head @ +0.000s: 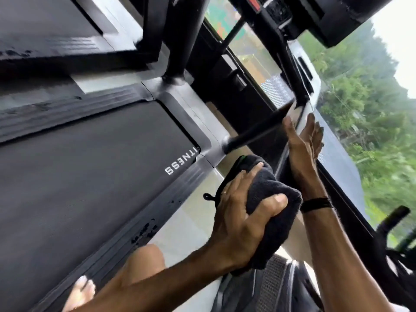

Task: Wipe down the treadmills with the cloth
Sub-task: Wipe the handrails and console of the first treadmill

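Head view: dark, bunched cloth (267,194), green-edged.

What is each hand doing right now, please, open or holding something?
Left hand: grips the dark cloth.
Right hand: open, fingers straight, holding nothing.

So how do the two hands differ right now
The left hand grips the dark cloth, fingers curled around it; the right hand holds nothing, fingers straight. The left shows a ring, while the right has a black band at the wrist. Both reach toward the treadmill.
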